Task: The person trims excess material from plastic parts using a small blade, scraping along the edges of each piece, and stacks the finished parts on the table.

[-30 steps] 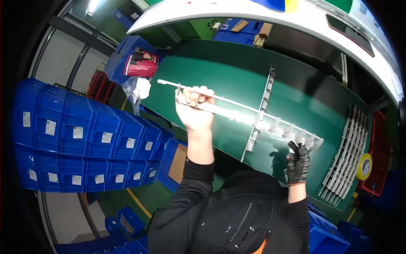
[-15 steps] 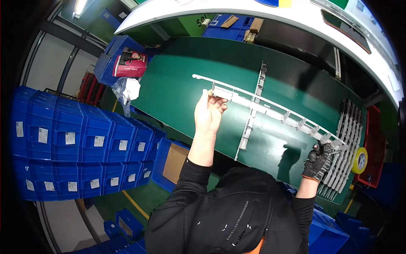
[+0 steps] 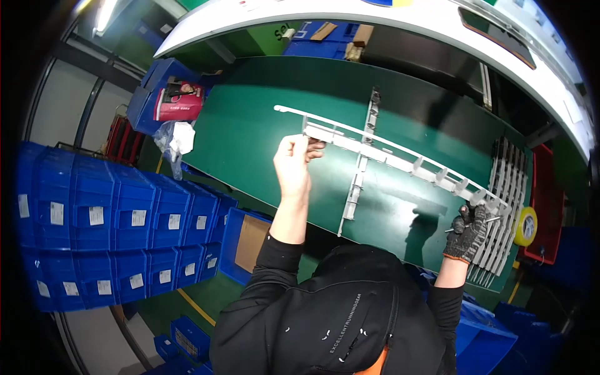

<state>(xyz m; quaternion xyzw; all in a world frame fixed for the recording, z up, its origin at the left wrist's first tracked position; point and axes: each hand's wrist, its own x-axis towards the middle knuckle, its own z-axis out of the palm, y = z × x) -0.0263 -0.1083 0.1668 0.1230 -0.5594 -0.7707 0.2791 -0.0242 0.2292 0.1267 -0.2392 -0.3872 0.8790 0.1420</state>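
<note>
Since the earliest frame, our pale strip (image 3: 390, 160) has moved toward the worktop's (image 3: 250, 125) right edge, above the crossing strip (image 3: 354, 189) that runs from near the back edge to the front edge. We judge the work partway: a row of strips (image 3: 514, 187) lies by the right edge, while this one is up in our hands. Our bare left hand (image 3: 292, 167) pinches its left part, fingers narrow; our gloved right hand (image 3: 465, 234) curls round its right end. Beside the row sits a yellow tape roll (image 3: 524, 228).

"EXCELLENTRUNNINGGEAR" on jacket (image 3: 312, 306); "Sel" on panel (image 3: 267, 40).
</note>
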